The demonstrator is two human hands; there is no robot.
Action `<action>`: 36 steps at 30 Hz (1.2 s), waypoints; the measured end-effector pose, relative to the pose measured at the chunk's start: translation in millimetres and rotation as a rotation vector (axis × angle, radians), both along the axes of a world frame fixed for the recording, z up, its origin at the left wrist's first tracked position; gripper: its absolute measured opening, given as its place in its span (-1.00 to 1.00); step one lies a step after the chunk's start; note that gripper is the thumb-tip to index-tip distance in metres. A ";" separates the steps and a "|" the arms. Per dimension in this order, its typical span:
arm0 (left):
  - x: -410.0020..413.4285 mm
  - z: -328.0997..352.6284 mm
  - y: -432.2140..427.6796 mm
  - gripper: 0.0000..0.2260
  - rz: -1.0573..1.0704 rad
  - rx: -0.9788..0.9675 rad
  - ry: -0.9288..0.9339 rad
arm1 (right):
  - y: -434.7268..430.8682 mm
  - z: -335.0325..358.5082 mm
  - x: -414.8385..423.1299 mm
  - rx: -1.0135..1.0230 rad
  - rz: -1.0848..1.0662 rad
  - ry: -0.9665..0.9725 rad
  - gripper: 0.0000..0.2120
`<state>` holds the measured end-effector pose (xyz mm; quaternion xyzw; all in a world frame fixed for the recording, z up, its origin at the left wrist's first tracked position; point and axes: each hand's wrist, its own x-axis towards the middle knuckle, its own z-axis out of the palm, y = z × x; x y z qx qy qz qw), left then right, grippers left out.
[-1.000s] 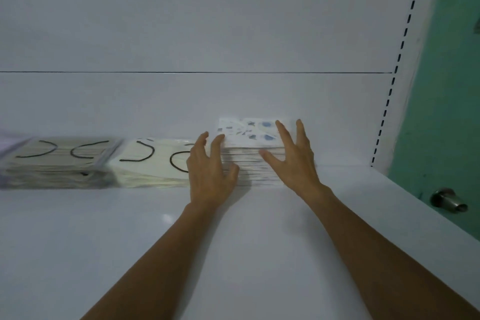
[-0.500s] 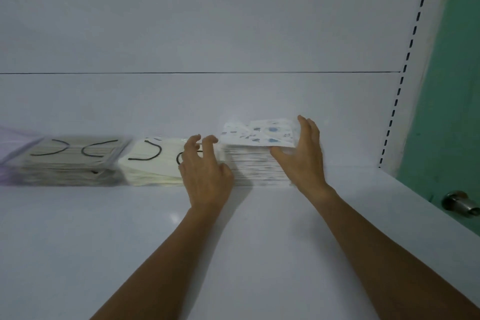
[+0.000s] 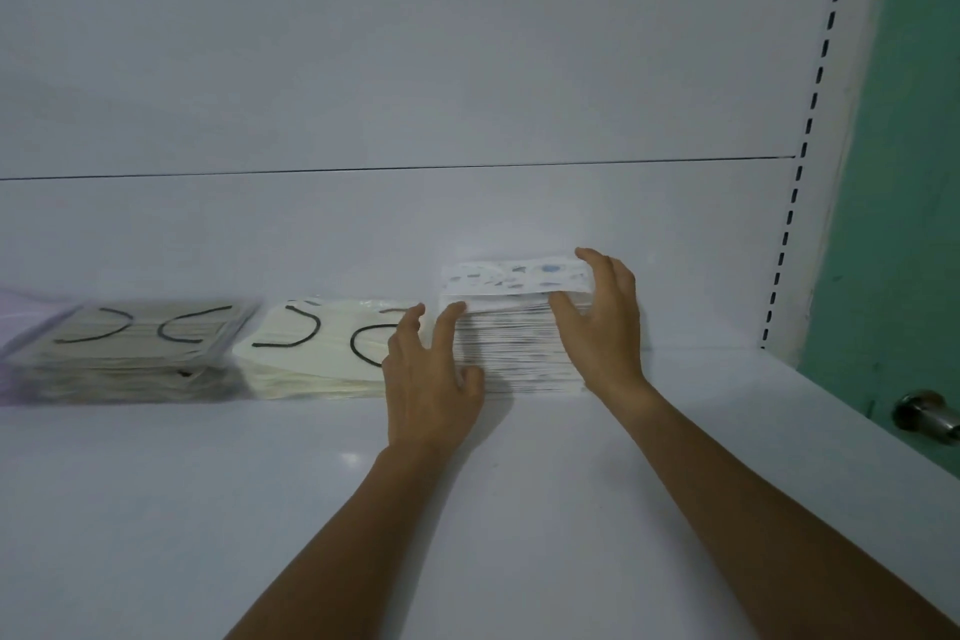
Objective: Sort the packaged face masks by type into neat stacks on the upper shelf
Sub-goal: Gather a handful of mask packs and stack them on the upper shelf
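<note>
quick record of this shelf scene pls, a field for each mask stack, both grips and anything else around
shelf: white, stacks lined up along its back
patterned stack: rightmost, between both grips
cream stack: just left of it, black ear loops on top
tan stack: further left, blurred
left grip: fingers spread, at the patterned stack's left edge
right grip: curled round its right end, thumb on the front
door knob: far right

bare forearms [image 3: 737, 499] and bare hands [image 3: 431, 395]
</note>
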<state>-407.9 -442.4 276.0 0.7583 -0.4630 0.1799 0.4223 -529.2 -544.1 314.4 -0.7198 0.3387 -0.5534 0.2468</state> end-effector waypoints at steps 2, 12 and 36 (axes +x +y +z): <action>0.5 -1.0 0.7 -0.41 0.000 0.058 0.008 | -1.5 -3.3 0.3 -0.031 0.006 0.068 -0.54; 2.5 0.4 -1.9 -0.67 -0.073 -0.145 -0.342 | -8.9 -4.4 -1.0 -0.163 -0.180 0.206 -0.52; 9.4 -0.7 171.2 -0.80 -0.167 0.186 -0.271 | 149.0 -7.5 -12.6 -0.250 -0.065 0.560 -0.55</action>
